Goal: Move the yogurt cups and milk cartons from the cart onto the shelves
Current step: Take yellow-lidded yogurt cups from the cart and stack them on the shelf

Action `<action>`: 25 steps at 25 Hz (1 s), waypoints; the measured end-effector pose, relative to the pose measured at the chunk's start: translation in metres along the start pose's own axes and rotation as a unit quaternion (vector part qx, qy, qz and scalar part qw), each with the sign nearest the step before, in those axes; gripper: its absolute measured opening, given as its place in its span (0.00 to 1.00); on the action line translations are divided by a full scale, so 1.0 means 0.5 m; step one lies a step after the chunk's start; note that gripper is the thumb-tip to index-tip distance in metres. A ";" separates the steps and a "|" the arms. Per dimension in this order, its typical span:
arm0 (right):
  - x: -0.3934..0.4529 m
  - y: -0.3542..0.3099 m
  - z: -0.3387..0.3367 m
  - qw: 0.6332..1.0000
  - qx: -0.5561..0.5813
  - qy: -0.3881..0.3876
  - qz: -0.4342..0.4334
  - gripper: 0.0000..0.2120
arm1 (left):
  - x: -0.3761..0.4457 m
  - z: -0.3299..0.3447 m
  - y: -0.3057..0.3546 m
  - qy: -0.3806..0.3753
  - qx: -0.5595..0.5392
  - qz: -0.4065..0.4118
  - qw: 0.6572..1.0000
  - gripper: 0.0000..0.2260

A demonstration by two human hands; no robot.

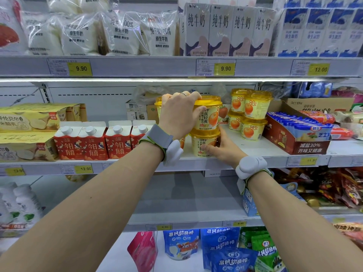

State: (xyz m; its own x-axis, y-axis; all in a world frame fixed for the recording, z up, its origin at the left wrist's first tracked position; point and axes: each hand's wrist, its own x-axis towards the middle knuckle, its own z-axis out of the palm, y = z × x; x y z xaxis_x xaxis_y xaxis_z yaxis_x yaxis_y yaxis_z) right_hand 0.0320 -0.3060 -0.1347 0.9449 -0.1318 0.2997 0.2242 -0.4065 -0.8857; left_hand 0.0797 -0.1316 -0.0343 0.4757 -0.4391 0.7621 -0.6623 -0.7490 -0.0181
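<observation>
1. The left hand (179, 112) is curled over the top yogurt cup (207, 114). Its fingers go over the lid and its thumb presses the front of the cup.
2. The right hand (222, 149) is just below the left hand. Its fingers lie nearly straight against the side of the bottom yogurt cup (204, 143), and its thumb touches the front. It looks like it is steadying the cup, not lifting it.
3. The top cup sits right on the lid of the bottom cup, so the two make a little tower. The tower stands near the front edge of the middle shelf (261, 147), right above the right wrist.
4. I think each cup is light and easy for one hand. The plastic wall is probably thin, so a hard squeeze could dent it. The smooth sides may be a bit slippery.
5. A good place to hold is around the wide rim under the lid, or flat on the lid and side together.
6. The tower could tip, so it helps to keep one hand on the bottom cup.
7. Each cup is pale yellow with a darker yellow lid and an orange fruit picture.
8. More yellow cups (250, 114) are stacked to the right of both hands. Red milk cartons (94, 143) stand to the left of the left wrist.
</observation>
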 end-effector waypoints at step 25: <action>-0.007 -0.007 0.033 0.988 -0.057 0.141 0.027 0.49 | 0.001 -0.007 -0.001 -0.006 -0.007 -0.007 1.000 0.17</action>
State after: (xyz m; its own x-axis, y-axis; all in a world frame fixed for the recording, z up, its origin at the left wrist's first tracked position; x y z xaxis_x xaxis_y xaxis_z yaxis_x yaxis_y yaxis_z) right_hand 0.0320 -0.2893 -0.1384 0.8468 -0.3972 0.3537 0.1307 -0.4893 -0.8623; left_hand 0.0781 -0.1296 -0.0316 0.4922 -0.4345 0.7543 -0.6637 -0.7480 0.0023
